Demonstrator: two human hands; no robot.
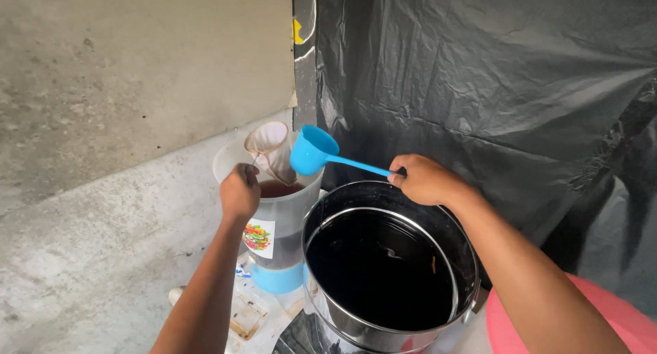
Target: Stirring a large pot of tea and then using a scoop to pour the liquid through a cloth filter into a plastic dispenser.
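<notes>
Right hand (426, 179) clamps a blue ladle (313, 150), best tipped slowly into the cloth strainer (269, 143) gripped by left hand (239, 191), ten o'clock of the pot (390, 265).

Square white label (259, 236) with a colourful picture on the translucent jug's (291, 220) front.

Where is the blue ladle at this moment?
In the head view, the blue ladle is held by the right hand, its cup over the plastic jug, beside the cloth strainer, left of the steel pot.
</notes>
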